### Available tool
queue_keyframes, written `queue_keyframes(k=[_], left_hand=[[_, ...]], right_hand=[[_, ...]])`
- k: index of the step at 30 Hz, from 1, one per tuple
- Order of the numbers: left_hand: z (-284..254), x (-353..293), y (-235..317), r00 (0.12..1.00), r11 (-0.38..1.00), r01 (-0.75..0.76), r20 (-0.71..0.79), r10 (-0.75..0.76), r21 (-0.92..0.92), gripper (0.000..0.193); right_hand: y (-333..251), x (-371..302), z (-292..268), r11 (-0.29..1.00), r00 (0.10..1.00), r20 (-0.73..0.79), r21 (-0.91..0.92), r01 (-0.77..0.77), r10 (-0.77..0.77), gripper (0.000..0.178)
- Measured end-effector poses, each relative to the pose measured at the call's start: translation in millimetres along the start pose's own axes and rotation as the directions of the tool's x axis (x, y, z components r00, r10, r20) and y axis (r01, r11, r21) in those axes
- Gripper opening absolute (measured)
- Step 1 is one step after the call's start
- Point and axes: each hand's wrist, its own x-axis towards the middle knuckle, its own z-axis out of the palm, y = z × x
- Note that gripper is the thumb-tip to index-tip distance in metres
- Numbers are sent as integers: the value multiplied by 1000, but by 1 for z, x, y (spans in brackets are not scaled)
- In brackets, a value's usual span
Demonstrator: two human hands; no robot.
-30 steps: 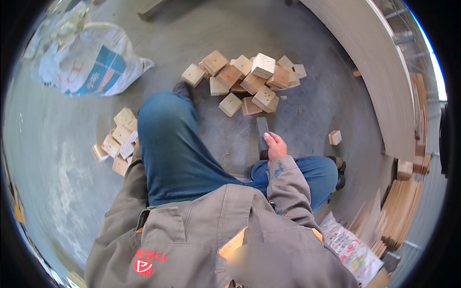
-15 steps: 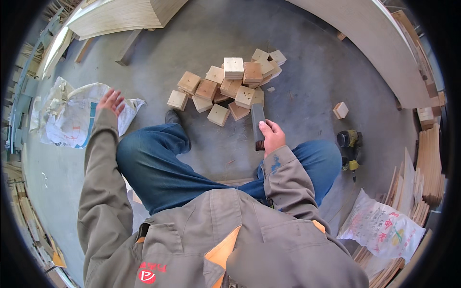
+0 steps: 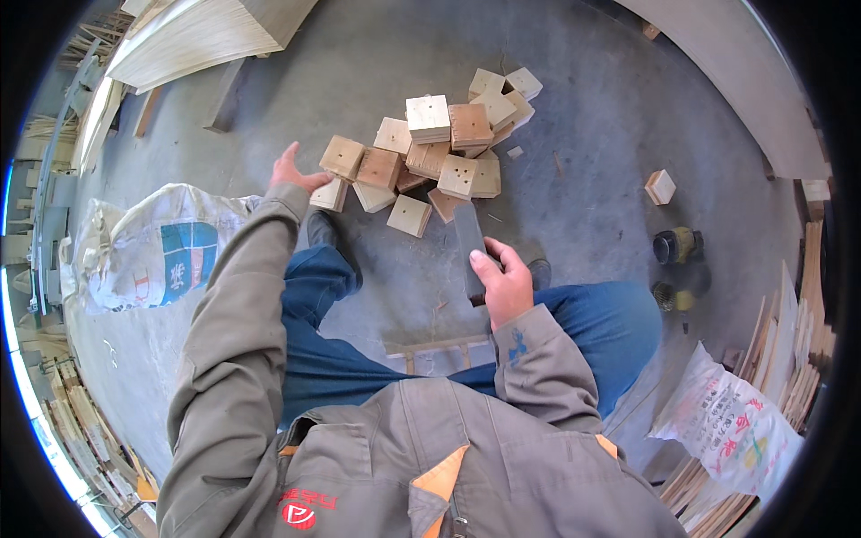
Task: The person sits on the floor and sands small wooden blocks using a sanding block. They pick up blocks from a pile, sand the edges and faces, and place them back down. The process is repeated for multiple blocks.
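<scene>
A loose pile of square wooden blocks lies on the floor in front of me, some with small holes in their faces. My left hand (image 3: 298,170) reaches out at the pile's left side, thumb and fingers apart and empty. Nearest to it is a pale wooden block (image 3: 343,158), and whether they touch I cannot tell. My right hand (image 3: 508,283) is closed round a long dark grey rectangular bar (image 3: 468,244), held upright-slanting between my knees. The bar's far end is close to a reddish wooden block (image 3: 445,205) at the pile's near edge.
A white sack (image 3: 134,260) lies to the left, another printed white sack (image 3: 731,421) at the lower right. A single wooden block (image 3: 660,187) and a yellow-black power tool (image 3: 679,247) rest on the right. Stacked sheets (image 3: 206,40) stand at the far left.
My left hand has moved right and forward from above the white sack to the pile's left side. The right hand still holds the grey bar, shifted slightly nearer to me.
</scene>
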Motion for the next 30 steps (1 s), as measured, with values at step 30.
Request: queue_keyframes(k=[30], left_hand=[[119, 57, -18, 958, 920, 224, 103, -269, 322, 94]], right_hand=[[1, 20, -8, 960, 997, -3, -272, -73, 75, 54]])
